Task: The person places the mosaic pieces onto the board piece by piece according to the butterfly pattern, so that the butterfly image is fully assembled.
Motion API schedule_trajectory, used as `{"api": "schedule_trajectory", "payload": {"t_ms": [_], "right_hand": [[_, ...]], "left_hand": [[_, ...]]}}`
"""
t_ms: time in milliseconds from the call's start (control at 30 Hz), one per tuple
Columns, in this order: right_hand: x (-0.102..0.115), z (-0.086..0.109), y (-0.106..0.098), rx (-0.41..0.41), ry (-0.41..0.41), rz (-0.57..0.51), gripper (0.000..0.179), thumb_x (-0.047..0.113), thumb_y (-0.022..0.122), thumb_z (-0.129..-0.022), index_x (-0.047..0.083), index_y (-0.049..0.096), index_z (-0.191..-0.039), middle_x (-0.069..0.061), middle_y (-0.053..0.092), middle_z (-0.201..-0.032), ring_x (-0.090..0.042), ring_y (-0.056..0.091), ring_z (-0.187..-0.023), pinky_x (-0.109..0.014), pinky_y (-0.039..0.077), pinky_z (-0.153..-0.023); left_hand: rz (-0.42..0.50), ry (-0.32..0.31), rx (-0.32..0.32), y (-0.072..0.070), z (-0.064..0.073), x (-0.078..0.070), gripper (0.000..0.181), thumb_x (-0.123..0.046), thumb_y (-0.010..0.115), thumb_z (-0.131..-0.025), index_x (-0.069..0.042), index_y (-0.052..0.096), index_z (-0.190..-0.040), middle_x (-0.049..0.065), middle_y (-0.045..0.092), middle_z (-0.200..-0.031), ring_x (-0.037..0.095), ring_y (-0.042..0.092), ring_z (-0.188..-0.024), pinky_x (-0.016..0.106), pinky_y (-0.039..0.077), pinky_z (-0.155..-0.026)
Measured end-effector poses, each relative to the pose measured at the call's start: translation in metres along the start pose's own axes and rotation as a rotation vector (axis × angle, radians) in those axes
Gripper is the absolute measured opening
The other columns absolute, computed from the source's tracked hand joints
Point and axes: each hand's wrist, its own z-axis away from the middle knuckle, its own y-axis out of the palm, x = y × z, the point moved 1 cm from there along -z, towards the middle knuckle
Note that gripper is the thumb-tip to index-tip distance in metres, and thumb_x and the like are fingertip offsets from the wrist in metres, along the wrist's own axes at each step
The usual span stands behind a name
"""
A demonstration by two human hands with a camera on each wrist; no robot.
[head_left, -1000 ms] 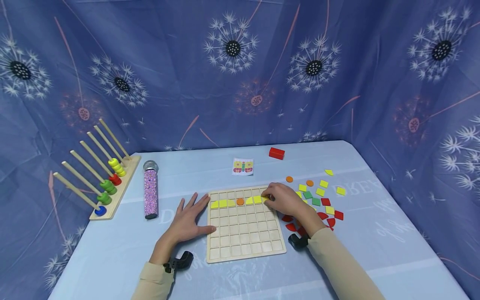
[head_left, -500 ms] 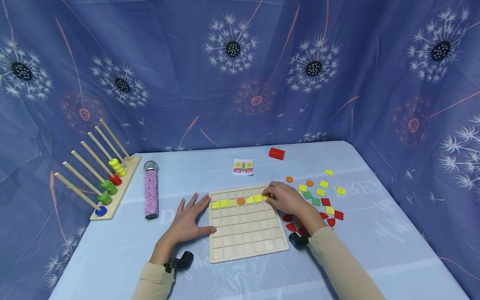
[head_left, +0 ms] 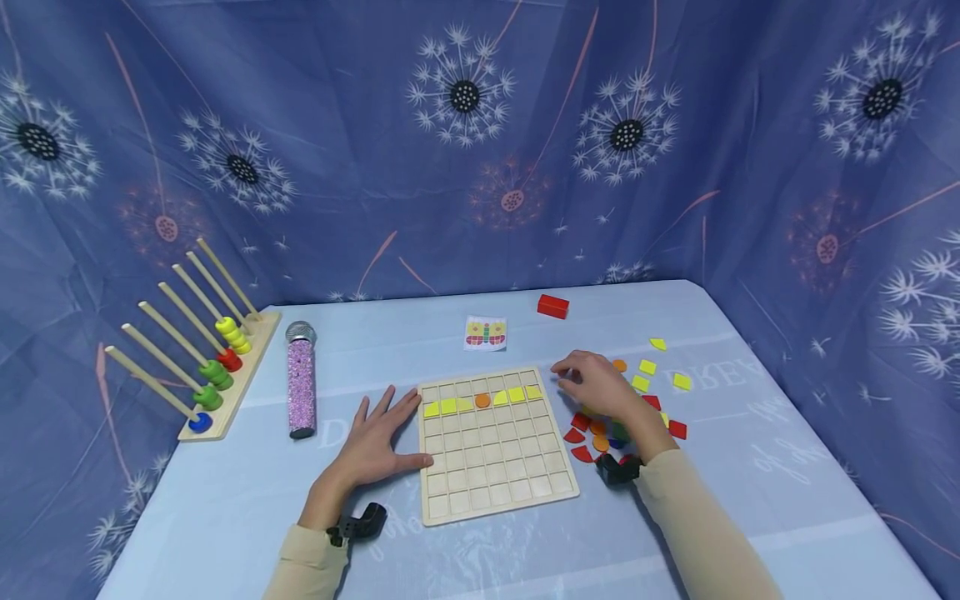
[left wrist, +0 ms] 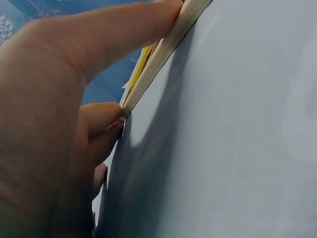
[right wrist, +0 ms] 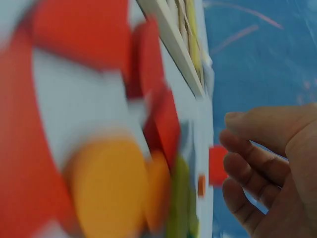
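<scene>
A wooden grid board [head_left: 480, 460] lies on the table. One of its upper rows holds several yellow tiles [head_left: 448, 406] with an orange disc [head_left: 482, 401] in the middle. My left hand [head_left: 378, 446] is spread at the board's left side, thumb and index fingertip touching its edge. In the left wrist view the thumb [left wrist: 124, 27] rests against the board's rim. Just right of the board my right hand [head_left: 600, 390] hovers with lightly bent fingers and nothing between them. Loose red pieces [right wrist: 81, 32] and an orange disc [right wrist: 109, 188] lie near it, blurred in the right wrist view.
Yellow squares [head_left: 682, 382] and other coloured pieces are scattered on the right, partly hidden by my right arm. Behind the board lie a butterfly pattern card [head_left: 486, 333] and a red block [head_left: 553, 307]. A glittery microphone [head_left: 302, 379] and a peg rack with rings [head_left: 240, 375] stand left.
My right hand has let go of the yellow piece at the row's right end and moved right, off the board. The board has shifted slightly right; my left hand stays put.
</scene>
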Motion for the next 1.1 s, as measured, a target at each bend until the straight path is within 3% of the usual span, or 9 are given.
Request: {"api": "schedule_trajectory", "payload": {"t_ms": [233, 500, 800, 1100], "right_hand": [[-0.034, 0.009, -0.023, -0.076, 0.116, -0.042, 0.03, 0.019, 0.07, -0.088, 0.011, 0.07, -0.117, -0.002, 0.063, -0.103, -0.021, 0.056, -0.087, -0.038, 0.054, -0.077], [-0.061, 0.012, -0.026, -0.096, 0.171, 0.005, 0.029, 0.018, 0.073, -0.086, 0.009, 0.072, -0.114, -0.005, 0.063, -0.102, -0.023, 0.056, -0.089, -0.045, 0.051, -0.086], [-0.064, 0.011, -0.028, -0.048, 0.22, 0.02, 0.032, 0.018, 0.071, -0.085, 0.005, 0.071, -0.115, -0.008, 0.063, -0.103, -0.024, 0.056, -0.087, -0.044, 0.052, -0.083], [-0.047, 0.009, -0.027, -0.08, 0.121, -0.017, 0.036, 0.024, 0.074, -0.084, 0.007, 0.071, -0.115, -0.005, 0.063, -0.102, -0.022, 0.055, -0.085, -0.038, 0.052, -0.076]], "left_hand": [[-0.002, -0.003, 0.008, -0.001, 0.001, 0.003, 0.107, -0.077, 0.065, -0.066, -0.025, 0.03, -0.153, -0.008, 0.026, -0.155, 0.027, 0.008, -0.145, 0.056, -0.005, -0.113], [0.007, -0.01, 0.014, -0.001, 0.002, 0.001, 0.107, -0.077, 0.064, -0.066, -0.025, 0.03, -0.152, -0.008, 0.027, -0.155, 0.027, 0.008, -0.145, 0.056, -0.005, -0.113], [0.009, 0.004, -0.001, 0.0, 0.0, 0.0, 0.107, -0.075, 0.067, -0.066, -0.022, 0.032, -0.152, -0.005, 0.029, -0.155, 0.029, 0.009, -0.145, 0.057, -0.004, -0.113], [0.017, 0.024, -0.028, 0.0, 0.001, 0.002, 0.108, -0.073, 0.069, -0.064, -0.021, 0.034, -0.151, -0.003, 0.031, -0.154, 0.031, 0.012, -0.144, 0.059, -0.002, -0.112]]}}
